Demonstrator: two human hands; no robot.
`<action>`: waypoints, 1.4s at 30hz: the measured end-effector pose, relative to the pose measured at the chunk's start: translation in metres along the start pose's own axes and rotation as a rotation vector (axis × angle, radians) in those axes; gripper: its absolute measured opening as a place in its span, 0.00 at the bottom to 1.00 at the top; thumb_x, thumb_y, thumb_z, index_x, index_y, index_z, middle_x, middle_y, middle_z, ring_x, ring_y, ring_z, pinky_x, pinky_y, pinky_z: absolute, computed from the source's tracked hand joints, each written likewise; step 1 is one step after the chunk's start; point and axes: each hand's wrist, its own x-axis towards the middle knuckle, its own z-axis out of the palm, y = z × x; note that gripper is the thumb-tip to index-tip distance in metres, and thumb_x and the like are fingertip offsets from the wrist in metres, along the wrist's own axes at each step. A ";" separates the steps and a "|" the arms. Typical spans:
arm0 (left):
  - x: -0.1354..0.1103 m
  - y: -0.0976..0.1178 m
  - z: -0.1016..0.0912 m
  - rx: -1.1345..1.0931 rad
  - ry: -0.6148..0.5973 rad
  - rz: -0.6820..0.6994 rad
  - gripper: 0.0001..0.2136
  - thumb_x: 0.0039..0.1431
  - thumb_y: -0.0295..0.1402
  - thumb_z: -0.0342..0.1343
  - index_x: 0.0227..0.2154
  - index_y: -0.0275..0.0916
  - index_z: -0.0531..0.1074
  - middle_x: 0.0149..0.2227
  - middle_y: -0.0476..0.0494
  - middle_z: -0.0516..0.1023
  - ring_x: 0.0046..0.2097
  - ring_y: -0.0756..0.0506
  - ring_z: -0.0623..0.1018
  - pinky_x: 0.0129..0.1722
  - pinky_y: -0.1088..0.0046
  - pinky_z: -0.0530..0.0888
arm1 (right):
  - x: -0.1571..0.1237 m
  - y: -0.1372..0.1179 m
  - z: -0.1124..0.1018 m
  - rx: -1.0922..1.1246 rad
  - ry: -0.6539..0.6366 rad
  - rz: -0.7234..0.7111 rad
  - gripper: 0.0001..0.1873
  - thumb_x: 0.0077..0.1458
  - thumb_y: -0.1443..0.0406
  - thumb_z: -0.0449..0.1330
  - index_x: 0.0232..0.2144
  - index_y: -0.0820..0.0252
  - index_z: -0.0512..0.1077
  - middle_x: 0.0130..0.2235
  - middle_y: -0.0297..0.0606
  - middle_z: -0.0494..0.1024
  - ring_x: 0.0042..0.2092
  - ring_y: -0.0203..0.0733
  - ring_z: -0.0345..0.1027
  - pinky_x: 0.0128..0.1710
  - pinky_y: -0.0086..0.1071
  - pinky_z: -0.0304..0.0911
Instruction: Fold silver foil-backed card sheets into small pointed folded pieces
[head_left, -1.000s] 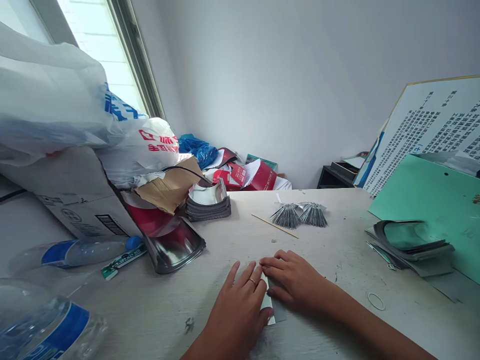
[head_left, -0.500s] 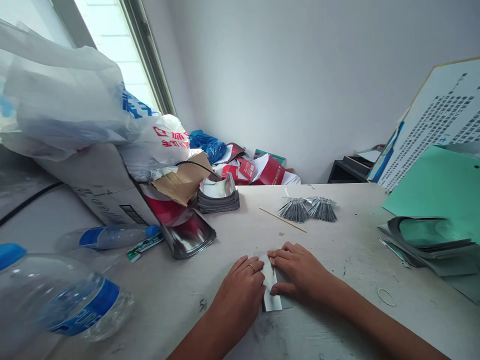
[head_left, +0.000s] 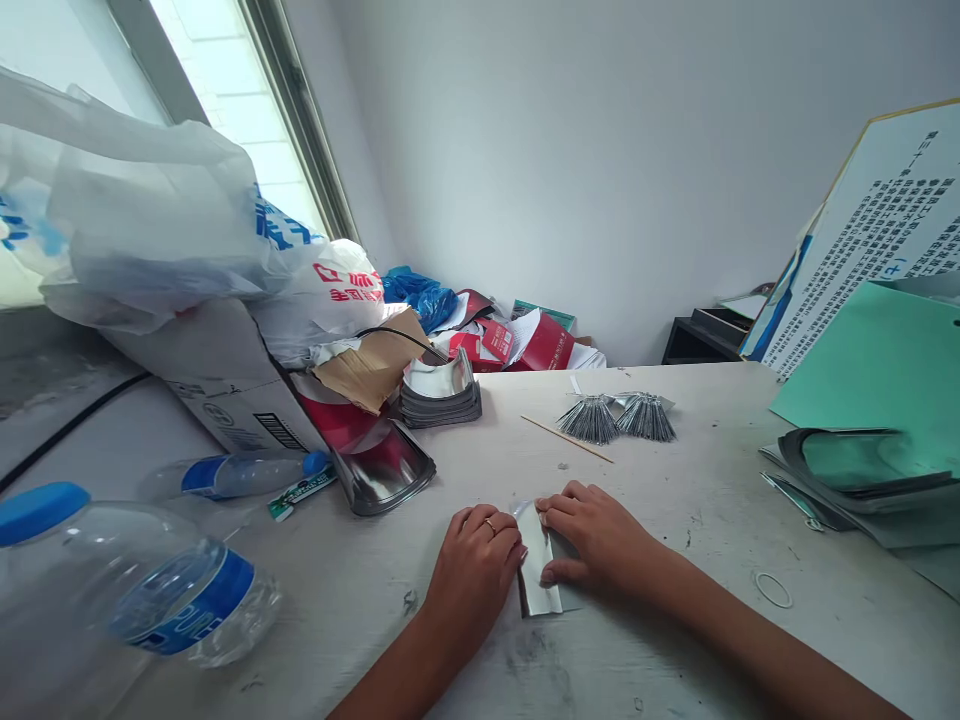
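The grip of both hands closes on a folded silver foil strip (head_left: 536, 565) that lies on the counter (head_left: 679, 640), low in the view at six o'clock. The left hand (head_left: 472, 575), a ring on one finger, curls with its fingertips (head_left: 516, 548) against the strip's left edge. The right hand (head_left: 592, 535) lies across the strip from the other side, with fingers along its top and thumb near its lower part. Seen from the strip, two fanned bundles of grey metal strips (head_left: 615, 418) lie side by side at twelve o'clock, with a thin wooden stick (head_left: 566, 438) just beside them. A stack of curved metal sheets (head_left: 440, 398) sits at eleven o'clock and a single curved foil piece (head_left: 382, 472) at ten. A water bottle (head_left: 142, 575) lies at nine o'clock, a rubber band (head_left: 773, 590) at three, and a pile of dark sheets (head_left: 855, 482) at two, against a green folder (head_left: 874, 370).
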 end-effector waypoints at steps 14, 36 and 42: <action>0.003 -0.002 -0.011 0.094 -0.142 -0.097 0.10 0.63 0.31 0.56 0.46 0.46 0.74 0.49 0.47 0.75 0.53 0.42 0.71 0.51 0.61 0.68 | 0.000 0.000 -0.001 0.009 0.007 0.025 0.31 0.54 0.41 0.61 0.48 0.58 0.72 0.50 0.42 0.77 0.48 0.53 0.65 0.45 0.44 0.61; 0.008 0.001 -0.017 0.121 -0.201 -0.049 0.05 0.63 0.32 0.59 0.33 0.46 0.80 0.41 0.50 0.79 0.46 0.44 0.73 0.44 0.62 0.64 | -0.002 -0.001 -0.002 0.023 0.007 0.051 0.29 0.53 0.43 0.64 0.48 0.55 0.71 0.47 0.38 0.77 0.47 0.52 0.64 0.45 0.43 0.61; 0.008 0.013 -0.032 0.176 -0.319 -0.090 0.05 0.60 0.39 0.63 0.33 0.47 0.81 0.42 0.49 0.79 0.48 0.41 0.72 0.43 0.60 0.63 | -0.002 0.001 -0.001 0.018 -0.005 0.047 0.30 0.52 0.45 0.65 0.50 0.56 0.70 0.48 0.40 0.77 0.48 0.52 0.64 0.47 0.45 0.61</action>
